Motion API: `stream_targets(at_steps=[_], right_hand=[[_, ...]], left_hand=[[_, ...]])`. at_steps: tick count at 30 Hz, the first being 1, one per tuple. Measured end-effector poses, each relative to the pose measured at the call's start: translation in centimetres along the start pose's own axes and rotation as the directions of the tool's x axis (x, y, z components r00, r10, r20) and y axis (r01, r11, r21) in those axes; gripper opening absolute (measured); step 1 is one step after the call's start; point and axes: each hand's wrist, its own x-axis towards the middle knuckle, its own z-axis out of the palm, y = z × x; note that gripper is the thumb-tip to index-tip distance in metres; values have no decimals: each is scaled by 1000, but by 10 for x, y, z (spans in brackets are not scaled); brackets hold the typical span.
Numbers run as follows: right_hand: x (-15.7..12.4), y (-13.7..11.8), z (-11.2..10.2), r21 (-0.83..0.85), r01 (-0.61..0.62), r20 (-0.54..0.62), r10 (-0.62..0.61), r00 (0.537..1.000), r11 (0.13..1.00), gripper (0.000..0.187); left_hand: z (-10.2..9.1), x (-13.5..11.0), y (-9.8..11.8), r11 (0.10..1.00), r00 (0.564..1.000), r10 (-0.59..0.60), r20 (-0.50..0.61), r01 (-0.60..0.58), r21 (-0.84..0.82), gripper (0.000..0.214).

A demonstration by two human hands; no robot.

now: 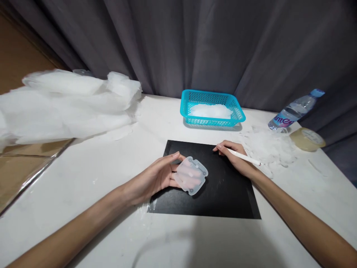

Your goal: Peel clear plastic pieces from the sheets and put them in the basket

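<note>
My left hand point(158, 176) holds a translucent, roughly square plastic piece point(192, 175) with rounded corners and small holes, just above a black mat point(223, 190); the fingers show through the piece. My right hand point(235, 158) rests on the mat's upper right part and pinches a thin white stick-like tool point(245, 157), whose end points back towards the right. The two hands lie about a hand's width apart.
A turquoise basket point(237, 111) with translucent white pieces stands behind the mat. White scraps point(267, 145) lie at the right, beside a lying water bottle point(295, 109) and a tape roll point(306, 139). A heap of white sheets point(64, 104) fills the left. Grey curtain behind.
</note>
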Motion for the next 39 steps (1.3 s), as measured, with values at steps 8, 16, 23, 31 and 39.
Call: stream_targets(at_steps=[8, 16, 23, 31, 39], right_hand=[[-1, 1, 5, -127, 58, 62, -51, 997, 990, 33], [3, 4, 16, -97, 132, 122, -120, 985, 987, 29], [5, 9, 22, -80, 177, 105, -168, 980, 981, 27], [7, 8, 24, -89, 198, 117, -187, 975, 976, 26], [-3, -1, 27, -102, 150, 203, -127, 971, 983, 28]], left_hand=[[-4, 1, 1, 992, 999, -45, -28, 41, -119, 41], [-14, 3, 25, 980, 988, 38, 152, -7, -197, 82], [-3, 97, 112, 784, 915, 393, -85, -286, 551, 89], [-42, 113, 119, 289, 765, 643, -20, -218, 932, 62], [-156, -8, 156, -127, 475, 879, -41, 315, 941, 70]])
